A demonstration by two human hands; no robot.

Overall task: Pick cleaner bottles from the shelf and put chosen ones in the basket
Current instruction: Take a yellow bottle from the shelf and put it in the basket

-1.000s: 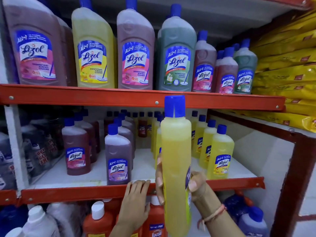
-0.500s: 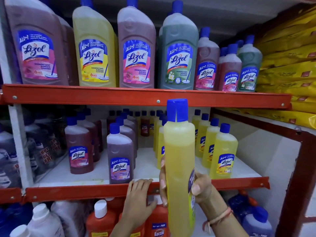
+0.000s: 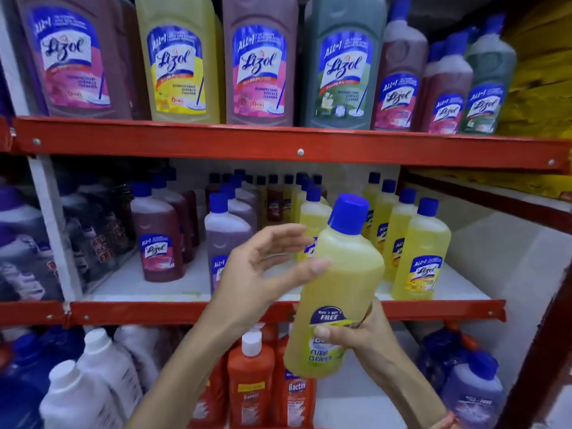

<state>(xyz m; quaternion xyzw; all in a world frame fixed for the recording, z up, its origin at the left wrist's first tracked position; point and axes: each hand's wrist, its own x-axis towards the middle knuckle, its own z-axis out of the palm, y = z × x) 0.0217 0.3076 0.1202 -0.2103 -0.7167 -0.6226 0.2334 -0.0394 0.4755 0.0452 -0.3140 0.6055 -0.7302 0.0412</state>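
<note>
A yellow cleaner bottle (image 3: 340, 283) with a blue cap is tilted to the right in front of the middle shelf. My right hand (image 3: 356, 335) grips its lower part from the right, thumb across the label. Beside the bottle's upper left, my left hand (image 3: 266, 267) is raised with fingers spread, its thumb touching the bottle's side. More yellow bottles (image 3: 421, 252) stand in a row on the middle shelf, behind and to the right. No basket is in view.
The red shelf rail (image 3: 185, 144) carries large Lizol bottles (image 3: 176, 57) above. Maroon bottles (image 3: 158, 236) and purple bottles (image 3: 226, 236) stand on the middle shelf. Orange bottles (image 3: 250, 379) and white-capped jugs (image 3: 93, 382) fill the bottom shelf. Yellow packets (image 3: 538, 72) lie at right.
My left hand has lifted off the lower shelf rail and come up beside the bottle. The bottle has turned and tilted to the right, and its label now faces me.
</note>
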